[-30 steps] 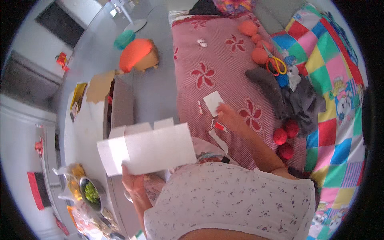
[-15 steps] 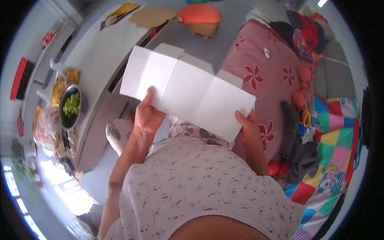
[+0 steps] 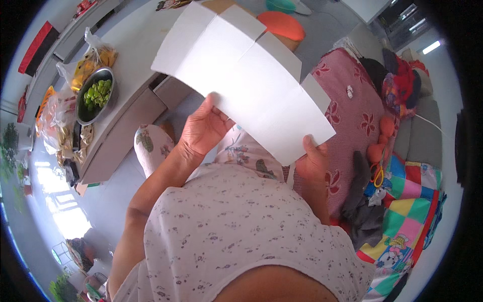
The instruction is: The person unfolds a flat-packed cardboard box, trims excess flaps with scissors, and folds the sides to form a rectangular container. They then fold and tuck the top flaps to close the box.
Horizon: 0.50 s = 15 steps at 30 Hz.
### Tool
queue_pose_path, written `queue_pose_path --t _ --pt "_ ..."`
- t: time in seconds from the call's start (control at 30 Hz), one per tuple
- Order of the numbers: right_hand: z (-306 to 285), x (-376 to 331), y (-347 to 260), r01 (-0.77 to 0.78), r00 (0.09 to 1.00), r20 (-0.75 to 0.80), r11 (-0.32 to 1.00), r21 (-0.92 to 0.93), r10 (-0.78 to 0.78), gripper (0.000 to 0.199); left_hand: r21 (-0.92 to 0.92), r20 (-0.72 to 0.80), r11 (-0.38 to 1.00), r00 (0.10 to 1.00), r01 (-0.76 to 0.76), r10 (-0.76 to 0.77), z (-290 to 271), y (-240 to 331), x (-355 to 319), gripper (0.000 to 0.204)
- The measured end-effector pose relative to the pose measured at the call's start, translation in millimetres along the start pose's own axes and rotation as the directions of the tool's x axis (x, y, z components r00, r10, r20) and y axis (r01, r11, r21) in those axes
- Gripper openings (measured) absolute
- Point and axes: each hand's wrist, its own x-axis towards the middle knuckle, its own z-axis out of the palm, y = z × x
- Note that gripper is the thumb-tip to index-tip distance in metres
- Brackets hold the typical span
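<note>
A flattened white cardboard box with flaps along its far edge is held out in front of my body, sloping down to the right. My left hand grips its near edge at about the middle, thumb on top and fingers curled beneath. At the right corner, my right hand pinches the card with its thumb on the face; its other fingers are partly hidden. The plain white side faces up, with faint fold lines across it.
To the left, a long table bears a metal bowl of green fruit and plastic bags. An orange stool stands beyond the box. On the right lie a red patterned cover, yellow-handled scissors, dark cloth and a patchwork quilt.
The cardboard has tilted more steeply, its left end rising away from me and its bend opening flatter. Both hands keep hold of it. The whole view has shifted somewhat.
</note>
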Motion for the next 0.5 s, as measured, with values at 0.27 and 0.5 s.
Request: queue_pose_path --t 0.27,0.5 --pt "30.3 -3.1 20.8 -0.143 0.987 -0.061 0.988 0.061 0.147 0.040 0.037 -0.002 0.997 0.997 -0.072 0.072 1.7 14.4 -10.3 0.045" --pt "30.1 -2.7 22.8 -0.112 0.993 0.061 0.987 0.113 0.106 0.045 -0.019 0.013 0.990 0.990 -0.137 0.137 1.0 29.7 -17.5 0.038"
